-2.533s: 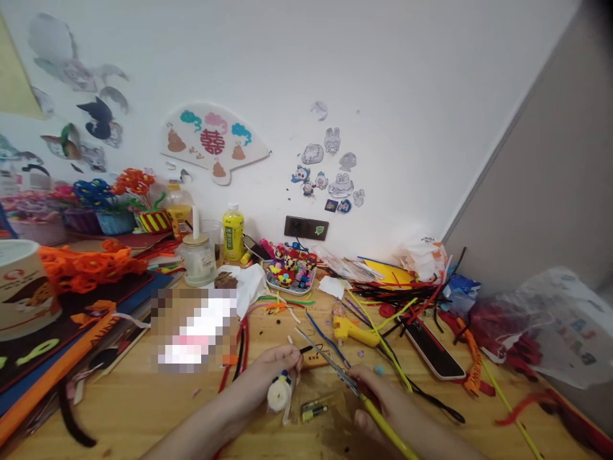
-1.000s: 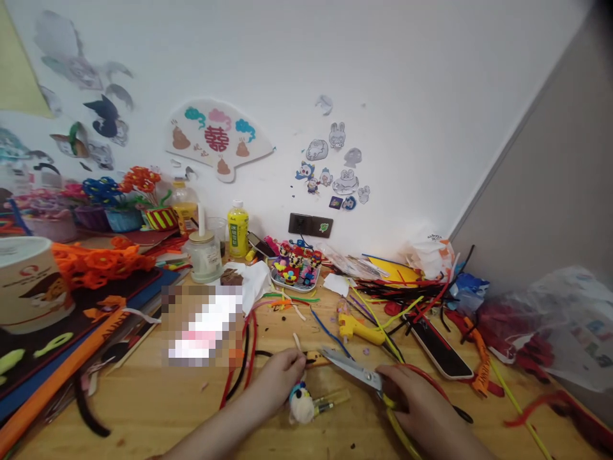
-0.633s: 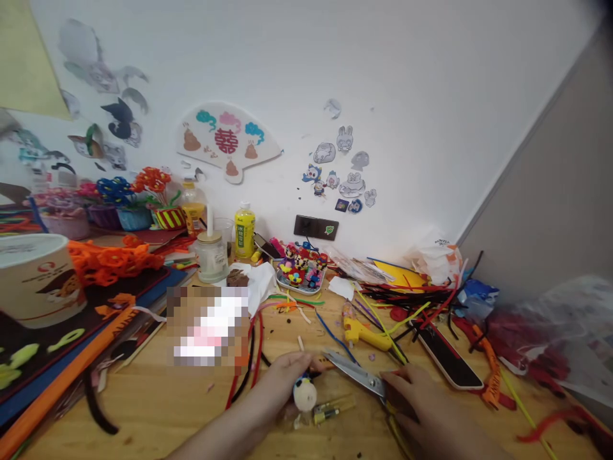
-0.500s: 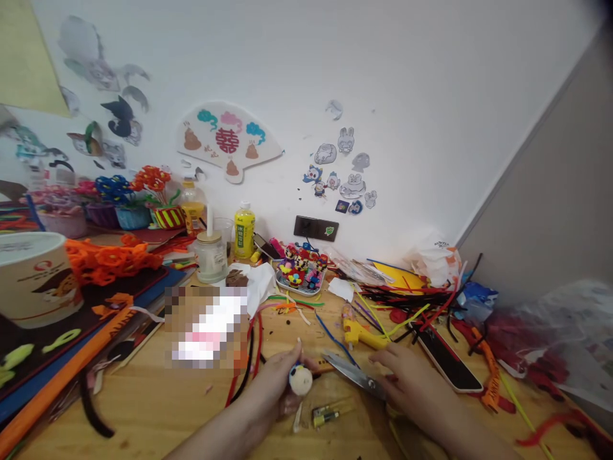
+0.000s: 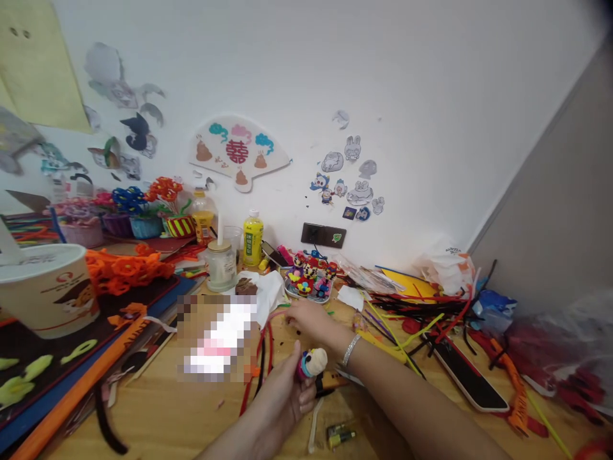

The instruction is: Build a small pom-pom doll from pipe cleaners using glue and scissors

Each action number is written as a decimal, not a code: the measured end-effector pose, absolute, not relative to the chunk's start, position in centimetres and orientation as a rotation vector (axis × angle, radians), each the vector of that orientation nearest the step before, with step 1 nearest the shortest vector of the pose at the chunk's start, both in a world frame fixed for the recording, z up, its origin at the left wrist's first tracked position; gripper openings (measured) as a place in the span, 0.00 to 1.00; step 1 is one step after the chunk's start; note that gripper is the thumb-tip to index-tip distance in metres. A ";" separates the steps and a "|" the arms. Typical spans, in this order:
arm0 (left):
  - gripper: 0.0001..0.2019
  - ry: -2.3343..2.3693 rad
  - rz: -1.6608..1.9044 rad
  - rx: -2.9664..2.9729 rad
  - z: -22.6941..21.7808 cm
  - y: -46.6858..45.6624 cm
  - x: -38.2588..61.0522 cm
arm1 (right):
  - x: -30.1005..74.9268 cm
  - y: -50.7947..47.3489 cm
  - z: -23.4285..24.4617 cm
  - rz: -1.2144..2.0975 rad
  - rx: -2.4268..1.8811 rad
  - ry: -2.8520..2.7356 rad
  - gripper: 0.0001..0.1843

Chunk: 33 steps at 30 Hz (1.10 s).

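Note:
My left hand [image 5: 292, 386] is closed around a small figure [image 5: 315, 362] with a rounded cream top and blue and magenta parts below. My right hand [image 5: 311, 322] stretches forward across the table, its fingers bent down beside thin coloured craft strips in front of the tray [image 5: 309, 298]. Those fingertips look pinched together, but what they hold is not clear. Under my right forearm lie the scissors [image 5: 353, 378], mostly covered. A yellow glue gun [image 5: 378, 345] is partly hidden behind the same forearm.
Several small colourful figures [image 5: 311, 271] stand in the tray. Black and red pipe cleaners [image 5: 407, 303] are heaped at right, near a dark phone-like slab [image 5: 467, 374]. A paper cup [image 5: 52, 294], a glass jar [image 5: 221, 268] and a yellow-green bottle [image 5: 253, 239] stand leftward.
My right hand has left the scissors and moved forward and left toward the strips by the tray. My left hand still holds the figure, now tilted differently. The camera view has shifted slightly.

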<state>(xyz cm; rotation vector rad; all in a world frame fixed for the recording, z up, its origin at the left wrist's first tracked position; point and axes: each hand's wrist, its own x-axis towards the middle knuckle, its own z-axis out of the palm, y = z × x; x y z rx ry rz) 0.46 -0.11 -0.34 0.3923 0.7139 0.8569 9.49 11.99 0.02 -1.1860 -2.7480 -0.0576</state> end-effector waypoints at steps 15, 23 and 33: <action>0.24 0.751 0.933 0.503 -0.2 -0.3 0.4 | 9.7 11.8 0.6 0.161 -1.214 -2.465 0.04; 0.15 0.675 1.014 0.509 0.7 -0.6 0.3 | 15.0 6.3 4.2 0.441 -1.218 -1.966 0.05; 0.15 0.650 0.879 0.705 -0.6 -0.5 0.6 | 18.0 -1.4 0.3 0.964 -1.180 -1.248 0.16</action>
